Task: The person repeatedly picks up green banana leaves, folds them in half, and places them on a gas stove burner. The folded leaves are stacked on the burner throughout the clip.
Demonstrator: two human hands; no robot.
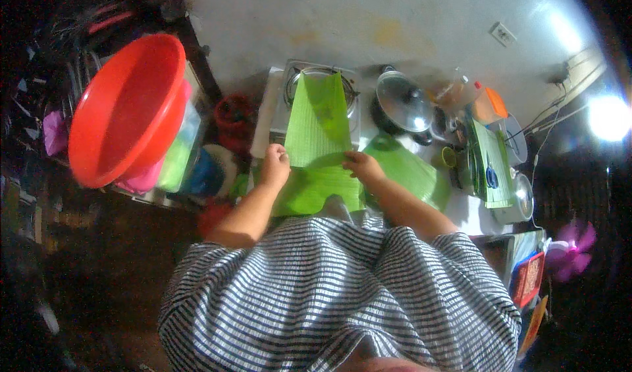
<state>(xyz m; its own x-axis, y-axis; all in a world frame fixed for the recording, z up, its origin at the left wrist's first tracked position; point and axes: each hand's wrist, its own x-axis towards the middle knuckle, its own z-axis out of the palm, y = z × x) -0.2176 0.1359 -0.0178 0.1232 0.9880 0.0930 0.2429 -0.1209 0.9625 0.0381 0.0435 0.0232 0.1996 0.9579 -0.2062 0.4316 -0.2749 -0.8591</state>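
Note:
A green banana-leaf piece [318, 118] stretches from over the gas stove [279, 120] towards me, its near edge between my hands. My left hand [276, 164] pinches that leaf's near left corner. At the near right corner, my right hand [364, 167] has its thumb and fingers on the leaf's edge. Under and nearer to me lies another green leaf [316, 189], partly in shadow. More leaf [405, 169] spreads on the white surface to the right, beyond my right forearm. Blue-handled scissors [492, 176] rest on a stack of cut leaves [496, 150] farther right.
A black pot with a glass lid [405, 100] stands right of the stove. Behind the leaf stack are an orange-lidded container [490, 106] and bottles. A rice cooker [521, 199] stands at the right edge. At the left is a large red basin [128, 110]; a pink fan [572, 248] is far right.

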